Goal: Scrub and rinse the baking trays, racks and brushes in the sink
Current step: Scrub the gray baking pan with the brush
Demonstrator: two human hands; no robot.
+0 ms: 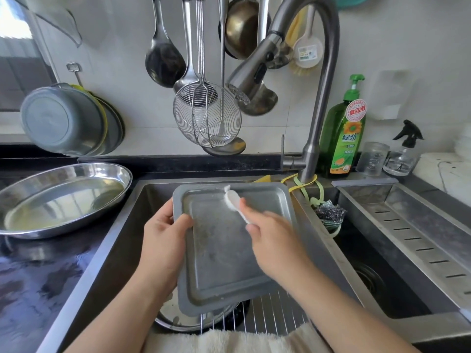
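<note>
Two hands work over the sink [114, 250]: left hand [163, 240] grips the tray [224, 258] tilted for scrubbing, right hand [275, 240] clasps a brush [233, 201] at twelve o'clock.

— What's on the counter's left edge?
— A round steel pan [61, 197] with water in it.
— And by the back wall, right of the faucet [314, 138]?
— A green detergent bottle [342, 133], then a glass jar [372, 159] and a clear spray bottle [404, 154]. A wire skimmer [207, 115] hangs above.

Tray [229, 250] over sink [122, 238], above rack [270, 317]
</note>
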